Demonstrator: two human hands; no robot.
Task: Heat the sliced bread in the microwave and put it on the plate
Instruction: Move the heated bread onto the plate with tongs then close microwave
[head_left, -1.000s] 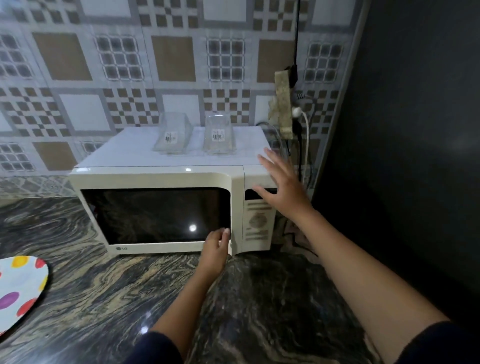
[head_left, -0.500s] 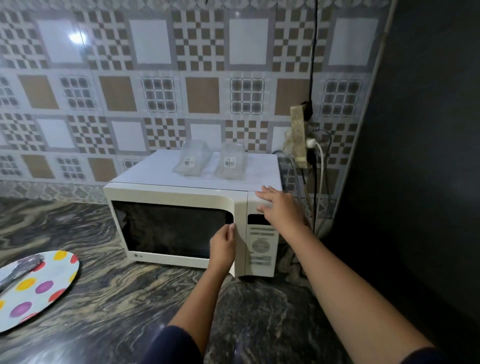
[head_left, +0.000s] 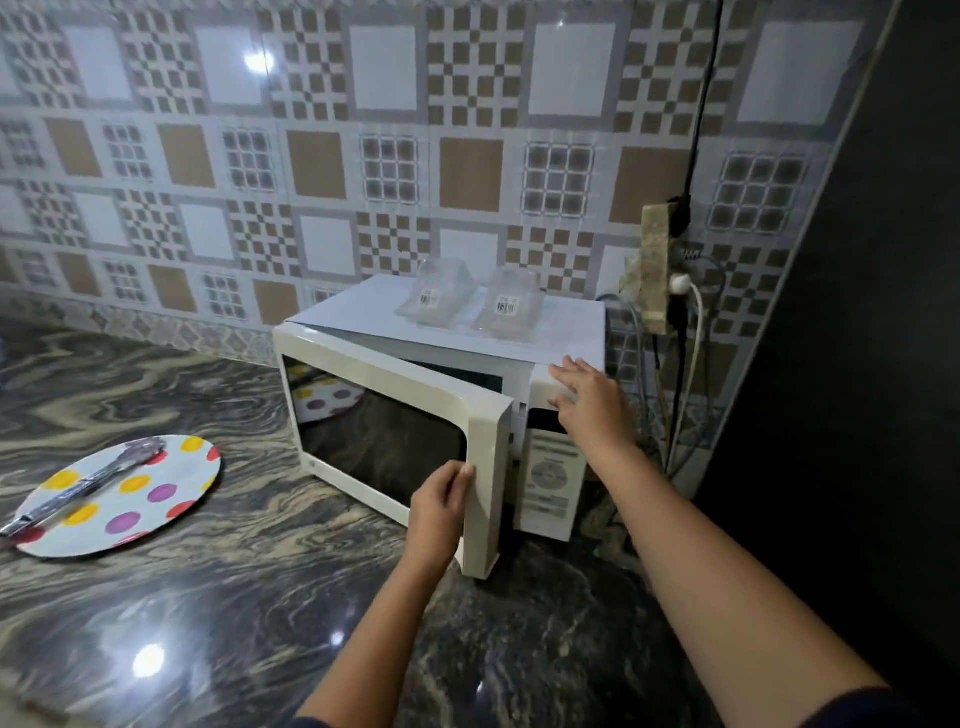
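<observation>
**Microwave door ajar; bread not sighted**

The sliced bread appears nowhere in the head view. The cavity of the microwave (head_left: 550, 467) is mostly hidden behind its door (head_left: 395, 410), which stands partly open, so it cannot be told whether bread lies inside.

Judgement on handling: slices would be light, soft and easily torn or crushed, and hot once heated. They are best taken gently across the flat faces, or with the tongs (head_left: 88, 488).

Hands: the left hand (head_left: 439, 499) has its fingers curled round the door's free edge. The right hand (head_left: 587, 400) lies flat with fingers straight on the oven's top front corner above the control panel, holding nothing and apparently steadying the unit.

Surroundings: the spotted plate (head_left: 171, 499) sits on the counter (head_left: 260, 597) well to the left, with the tongs lying across it. Two clear containers (head_left: 434, 301) rest on the oven's top. A socket board (head_left: 654, 270) and loose cables (head_left: 691, 332) hang just right of the oven, near the right forearm. They are a snag risk, as is the door across the path to the plate.
</observation>
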